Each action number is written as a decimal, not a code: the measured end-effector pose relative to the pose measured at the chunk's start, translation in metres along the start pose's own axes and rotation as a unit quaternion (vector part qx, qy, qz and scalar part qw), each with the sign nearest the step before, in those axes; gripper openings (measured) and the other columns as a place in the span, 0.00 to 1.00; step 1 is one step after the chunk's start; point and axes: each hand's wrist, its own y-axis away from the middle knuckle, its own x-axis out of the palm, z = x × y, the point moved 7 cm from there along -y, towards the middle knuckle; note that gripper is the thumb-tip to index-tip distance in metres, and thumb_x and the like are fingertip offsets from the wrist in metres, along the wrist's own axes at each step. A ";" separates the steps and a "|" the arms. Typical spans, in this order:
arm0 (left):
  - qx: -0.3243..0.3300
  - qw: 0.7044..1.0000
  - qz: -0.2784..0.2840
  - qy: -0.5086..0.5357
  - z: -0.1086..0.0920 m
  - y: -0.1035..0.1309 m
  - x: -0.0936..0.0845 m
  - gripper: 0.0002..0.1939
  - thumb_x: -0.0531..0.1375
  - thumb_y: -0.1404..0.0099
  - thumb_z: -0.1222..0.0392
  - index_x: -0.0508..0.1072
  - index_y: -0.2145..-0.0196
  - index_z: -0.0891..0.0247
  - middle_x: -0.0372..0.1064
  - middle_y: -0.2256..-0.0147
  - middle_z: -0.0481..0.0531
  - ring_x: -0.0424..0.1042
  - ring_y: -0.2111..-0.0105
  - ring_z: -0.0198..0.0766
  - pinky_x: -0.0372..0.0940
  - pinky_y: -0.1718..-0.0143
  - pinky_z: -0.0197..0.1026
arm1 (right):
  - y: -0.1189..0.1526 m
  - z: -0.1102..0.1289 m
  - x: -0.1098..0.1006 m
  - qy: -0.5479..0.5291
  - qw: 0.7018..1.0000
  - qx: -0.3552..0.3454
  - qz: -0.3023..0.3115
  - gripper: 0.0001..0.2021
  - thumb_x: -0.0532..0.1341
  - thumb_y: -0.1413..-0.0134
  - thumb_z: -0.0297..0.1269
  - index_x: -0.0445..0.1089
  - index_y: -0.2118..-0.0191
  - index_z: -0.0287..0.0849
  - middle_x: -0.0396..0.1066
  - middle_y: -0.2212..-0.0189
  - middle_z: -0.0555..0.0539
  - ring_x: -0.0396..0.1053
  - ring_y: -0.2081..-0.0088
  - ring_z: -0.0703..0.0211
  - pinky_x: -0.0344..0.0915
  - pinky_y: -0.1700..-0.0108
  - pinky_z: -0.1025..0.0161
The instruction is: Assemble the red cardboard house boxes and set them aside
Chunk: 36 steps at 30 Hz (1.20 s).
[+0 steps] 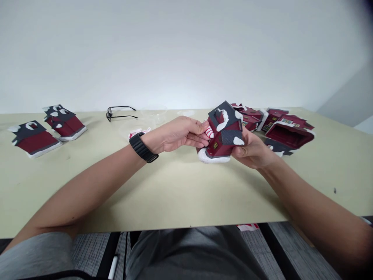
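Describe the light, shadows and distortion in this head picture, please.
Head view: soft, even light with a bright patch on the wall; faint shadows lie under both forearms on the table. Wide-lens distortion bends the table edge and stretches the arms. The top right corner is dark. The toy house between the left hand and right hand looks sharp.

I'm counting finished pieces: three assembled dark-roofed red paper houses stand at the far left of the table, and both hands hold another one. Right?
Not quite: the head view shows two assembled dark-roofed red paper houses at the far left, not three. The left hand and right hand do hold another red paper house.
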 end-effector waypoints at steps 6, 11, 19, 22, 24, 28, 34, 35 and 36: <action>-0.005 1.000 -0.021 -0.019 -0.002 0.002 0.000 0.08 0.66 0.34 0.69 0.75 0.72 0.69 0.76 0.72 0.55 0.76 0.72 0.34 0.75 0.57 0.42 | 0.001 0.005 0.004 0.031 0.999 -0.011 0.016 0.42 0.82 0.57 0.44 0.70 0.35 0.56 0.77 0.43 0.47 0.75 0.43 0.43 0.74 0.43 0.51; 0.000 1.000 -0.018 -0.008 -0.002 0.003 0.001 0.08 0.65 0.36 0.72 0.74 0.72 0.69 0.76 0.72 0.54 0.74 0.73 0.31 0.74 0.58 0.40 | 0.001 0.002 0.006 0.030 0.999 -0.006 0.018 0.45 0.81 0.55 0.47 0.66 0.31 0.57 0.76 0.41 0.46 0.74 0.42 0.42 0.74 0.42 0.49; 0.006 1.000 -0.013 -0.013 0.006 -0.002 0.000 0.09 0.66 0.36 0.67 0.71 0.73 0.67 0.72 0.73 0.52 0.71 0.75 0.31 0.69 0.67 0.36 | -0.001 0.001 0.008 0.038 0.999 -0.007 0.008 0.46 0.82 0.55 0.45 0.65 0.31 0.57 0.73 0.38 0.46 0.71 0.38 0.40 0.73 0.40 0.49; 0.007 1.000 -0.012 -0.015 0.011 -0.005 0.000 0.09 0.64 0.37 0.69 0.70 0.74 0.66 0.71 0.74 0.51 0.69 0.76 0.30 0.66 0.69 0.35 | -0.001 0.002 0.009 0.041 0.999 -0.008 0.022 0.45 0.81 0.54 0.45 0.64 0.31 0.57 0.74 0.40 0.46 0.72 0.40 0.41 0.75 0.43 0.50; 0.000 0.999 -0.008 -0.034 0.013 -0.006 -0.002 0.09 0.63 0.37 0.70 0.69 0.74 0.65 0.72 0.73 0.52 0.70 0.76 0.31 0.65 0.70 0.36 | -0.001 0.003 0.009 0.044 0.998 -0.005 0.032 0.45 0.81 0.53 0.43 0.64 0.30 0.58 0.74 0.41 0.47 0.74 0.41 0.42 0.75 0.44 0.51; 0.021 0.985 -0.014 -0.171 0.004 -0.004 -0.012 0.10 0.65 0.35 0.64 0.71 0.73 0.64 0.75 0.70 0.54 0.71 0.74 0.34 0.63 0.70 0.38 | -0.001 0.005 0.008 0.058 0.998 0.000 0.013 0.45 0.82 0.56 0.39 0.65 0.33 0.61 0.73 0.40 0.48 0.73 0.41 0.42 0.75 0.43 0.50; 0.219 0.937 -0.077 -0.261 -0.051 0.024 -0.012 0.15 0.72 0.37 0.53 0.79 0.57 0.62 0.77 0.57 0.56 0.74 0.57 0.40 0.65 0.54 0.40 | -0.003 -0.004 0.026 0.061 0.998 -0.003 0.024 0.40 0.81 0.53 0.39 0.66 0.36 0.57 0.71 0.38 0.45 0.69 0.36 0.42 0.74 0.42 0.51; 0.218 0.933 -0.051 -0.281 -0.052 0.028 -0.006 0.19 0.73 0.39 0.52 0.79 0.54 0.61 0.77 0.55 0.56 0.74 0.55 0.42 0.65 0.52 0.40 | -0.002 -0.007 0.030 0.062 0.998 -0.003 0.032 0.40 0.81 0.52 0.39 0.66 0.35 0.57 0.70 0.36 0.45 0.68 0.35 0.42 0.74 0.42 0.51; 0.211 0.925 -0.029 -0.314 -0.050 0.031 0.000 0.22 0.74 0.41 0.50 0.79 0.52 0.61 0.77 0.54 0.56 0.74 0.55 0.43 0.64 0.52 0.41 | -0.002 -0.009 0.034 0.064 0.997 -0.002 0.041 0.40 0.81 0.51 0.40 0.66 0.35 0.58 0.68 0.34 0.45 0.66 0.34 0.43 0.74 0.42 0.52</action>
